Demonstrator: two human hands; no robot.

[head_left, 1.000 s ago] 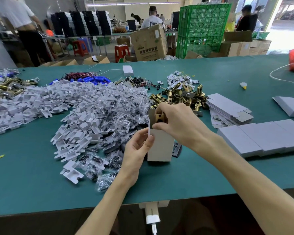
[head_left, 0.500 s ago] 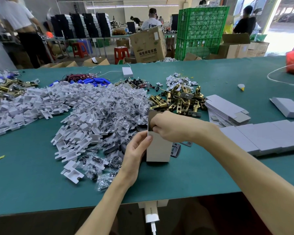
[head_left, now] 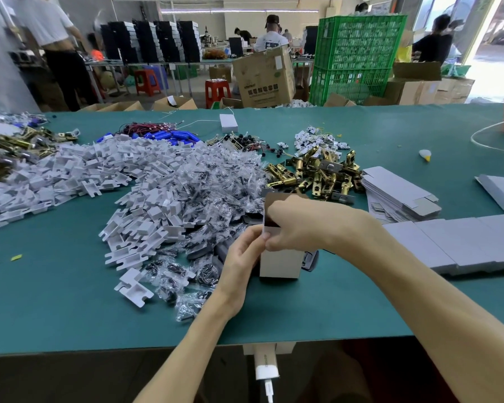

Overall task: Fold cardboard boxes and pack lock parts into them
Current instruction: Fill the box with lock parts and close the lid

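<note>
Sinking into the upright box (head_left: 280, 263) near the front edge of the bench (head_left: 70, 301), the right hand (head_left: 297, 225) has taken the brass latch out of sight, probably seated; its curled fingers' hold is hidden. The left hand (head_left: 242, 257) grips the box's side.

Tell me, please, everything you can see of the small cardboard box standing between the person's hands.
The small cardboard box is pale grey outside, brown inside. It stands upright on the green table, beside the bagged parts. Its top is open, one flap raised at the back. The left hand holds its left side; the right hand curls over its front rim.
</note>
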